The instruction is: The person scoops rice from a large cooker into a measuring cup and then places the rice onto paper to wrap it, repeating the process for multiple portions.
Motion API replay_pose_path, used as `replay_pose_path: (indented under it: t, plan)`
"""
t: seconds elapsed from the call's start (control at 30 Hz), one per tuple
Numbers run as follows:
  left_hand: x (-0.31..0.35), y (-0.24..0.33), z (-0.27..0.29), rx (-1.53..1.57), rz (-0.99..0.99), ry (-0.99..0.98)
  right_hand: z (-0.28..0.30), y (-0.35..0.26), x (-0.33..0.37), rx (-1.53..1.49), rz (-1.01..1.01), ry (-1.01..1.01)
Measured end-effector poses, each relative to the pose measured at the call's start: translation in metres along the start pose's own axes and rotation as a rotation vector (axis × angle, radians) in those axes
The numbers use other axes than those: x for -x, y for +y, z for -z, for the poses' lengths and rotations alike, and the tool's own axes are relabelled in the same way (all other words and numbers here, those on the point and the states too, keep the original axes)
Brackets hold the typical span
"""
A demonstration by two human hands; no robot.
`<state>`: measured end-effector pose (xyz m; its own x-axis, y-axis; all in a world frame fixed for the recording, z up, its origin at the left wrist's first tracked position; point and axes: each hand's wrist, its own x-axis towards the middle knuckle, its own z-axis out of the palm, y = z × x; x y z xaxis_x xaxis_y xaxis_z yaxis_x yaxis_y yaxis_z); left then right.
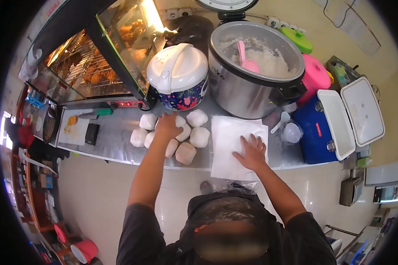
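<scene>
The white bundles (199, 137) sit in a bunch in front of the big pot (247, 99), off to its left. The left hand (167, 126) reaches in among them, with its fingers bent down over the back ones. I cannot tell if it has hold of one. The right hand (253, 154) lies on the white paper (225, 141) just in front of the big pot, fingers spread wide, gripping nothing. A soft touch seems best, so no bundle gets squashed, and a light press, so the paper does not slide or crease.
</scene>
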<state>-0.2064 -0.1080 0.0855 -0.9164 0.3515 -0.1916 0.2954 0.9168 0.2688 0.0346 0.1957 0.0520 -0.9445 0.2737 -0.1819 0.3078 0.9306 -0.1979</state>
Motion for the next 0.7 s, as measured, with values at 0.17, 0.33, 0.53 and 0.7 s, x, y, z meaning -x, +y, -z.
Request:
replay_pose_path:
  t: [0.17, 0.33, 0.53, 0.7]
  plan:
    - [0.017, 0.012, 0.014, 0.017, 0.032, 0.272, 0.0, 0.008, 0.016, -0.2, -0.075, 0.123]
    - [-0.007, 0.02, -0.026, -0.038, -0.063, 0.219, -0.01, 0.01, 0.035, -0.081, -0.018, 0.083]
    - [0.016, 0.061, -0.042, 0.055, -0.079, 0.492, -0.012, 0.023, 0.041, -0.089, -0.042, 0.097]
    - [0.116, 0.093, -0.083, 0.181, -0.417, 0.329, 0.094, 0.036, 0.032, -0.613, 0.169, 0.428]
